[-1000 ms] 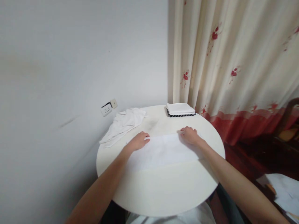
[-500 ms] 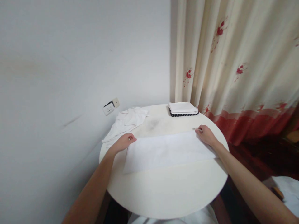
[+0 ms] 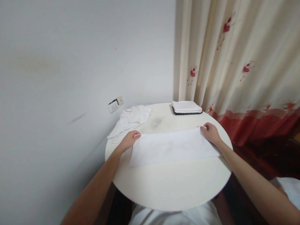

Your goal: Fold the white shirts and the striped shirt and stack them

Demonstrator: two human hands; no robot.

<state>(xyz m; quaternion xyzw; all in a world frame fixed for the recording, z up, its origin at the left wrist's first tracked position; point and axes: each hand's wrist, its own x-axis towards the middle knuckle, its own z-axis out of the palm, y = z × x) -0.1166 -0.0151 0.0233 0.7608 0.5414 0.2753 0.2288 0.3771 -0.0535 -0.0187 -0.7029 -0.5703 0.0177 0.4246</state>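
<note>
A white cloth (image 3: 172, 147), folded into a long strip, lies across the round white table (image 3: 173, 184). My left hand (image 3: 129, 139) is closed on its far left corner, thumb and fingers pinched together. At the far right corner, my right hand (image 3: 210, 132) pinches the cloth's edge in the same way. Between the two hands the far edge runs fairly straight. The near edge rests on the tabletop.
A crumpled white cloth (image 3: 133, 118) lies at the table's back left, by the wall socket (image 3: 113, 106). Folded white cloth (image 3: 187, 106) sits on a black-and-white patterned item (image 3: 188, 113) at the back right. A curtain (image 3: 217, 62) hangs behind.
My hands have moved apart from the top of the cloth to its two far corners and closed on them. The view has shifted slightly left.
</note>
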